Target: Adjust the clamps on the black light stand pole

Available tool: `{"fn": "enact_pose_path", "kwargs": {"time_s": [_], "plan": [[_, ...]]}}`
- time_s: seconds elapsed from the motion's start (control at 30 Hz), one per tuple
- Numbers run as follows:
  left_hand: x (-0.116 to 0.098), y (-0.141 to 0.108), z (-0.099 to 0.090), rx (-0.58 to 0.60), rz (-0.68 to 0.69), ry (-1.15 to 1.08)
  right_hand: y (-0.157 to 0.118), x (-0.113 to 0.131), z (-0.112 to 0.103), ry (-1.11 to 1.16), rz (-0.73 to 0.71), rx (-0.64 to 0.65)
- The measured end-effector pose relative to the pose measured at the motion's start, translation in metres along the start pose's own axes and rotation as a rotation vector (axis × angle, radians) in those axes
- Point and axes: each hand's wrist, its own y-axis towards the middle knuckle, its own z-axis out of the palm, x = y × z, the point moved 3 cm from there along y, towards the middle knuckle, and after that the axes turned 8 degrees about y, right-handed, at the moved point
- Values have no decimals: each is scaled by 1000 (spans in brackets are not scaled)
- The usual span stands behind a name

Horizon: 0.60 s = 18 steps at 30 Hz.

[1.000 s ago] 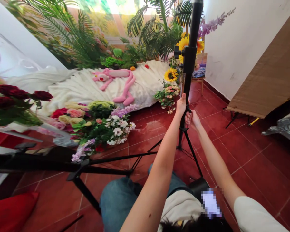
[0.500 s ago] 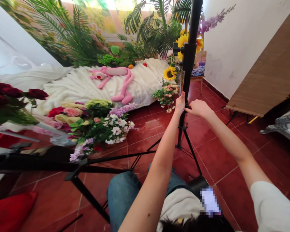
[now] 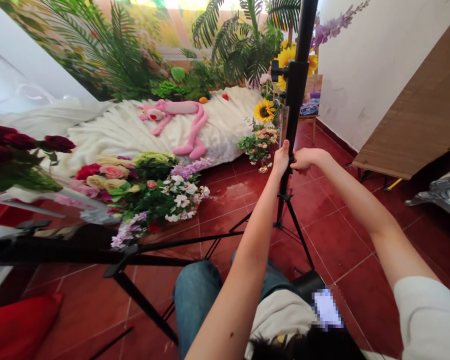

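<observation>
A black stand (image 3: 294, 107) rises upright in front of me, its legs spread on the floor below. My left hand (image 3: 281, 159) is wrapped round its pole, thumb pointing up. On the pole's right side, at nearly the same height, my right hand (image 3: 303, 159) has its fingers pinched at a small black part, mostly hidden behind them. Higher up, a black knob (image 3: 276, 71) sticks out to the left from a thicker collar.
Artificial flowers (image 3: 150, 190) stand at the left, before a white cloth (image 3: 225, 125) bearing a pink plush toy (image 3: 182, 108). Another black stand (image 3: 71, 251) crosses the lower left. A brown board (image 3: 408, 105) leans at the right; a red cushion (image 3: 18, 325) lies lower left.
My right hand has turned slightly at the pole and its elbow has shifted outward to the right. My left hand keeps its hold. The view has moved slightly.
</observation>
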Motion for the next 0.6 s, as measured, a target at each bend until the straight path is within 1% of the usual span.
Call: {"fn": "enact_pose_path", "kwargs": {"time_s": [0.07, 0.1, 0.13, 0.17, 0.2, 0.27, 0.33, 0.37, 0.47, 0.53, 0.6], "plan": [[2, 2, 0, 14, 25, 19, -4, -9, 2, 37, 73, 256], [2, 2, 0, 21, 35, 27, -8, -13, 4, 100, 92, 363], [2, 2, 0, 26, 43, 32, -13, -18, 6, 202, 90, 418], [1, 2, 0, 28, 48, 36, -17, -22, 10, 319, 83, 436], [1, 1, 0, 30, 53, 39, -22, -27, 14, 436, 73, 416], [-1, 0, 0, 29, 62, 40, -28, -37, 25, 633, 56, 300], [-2, -2, 0, 29, 75, 39, -31, -45, 37, 757, 53, 195], [-2, -2, 0, 28, 78, 40, -31, -47, 42, 795, 47, 173], [-3, -3, -1, 18, 69, 53, -29, -49, 47, 832, 21, 187], [-3, -3, -1, 10, 62, 59, -28, -48, 47, 825, 20, 194], [-3, -3, -2, 18, 63, 58, -29, -47, 46, 823, 29, 172]]}}
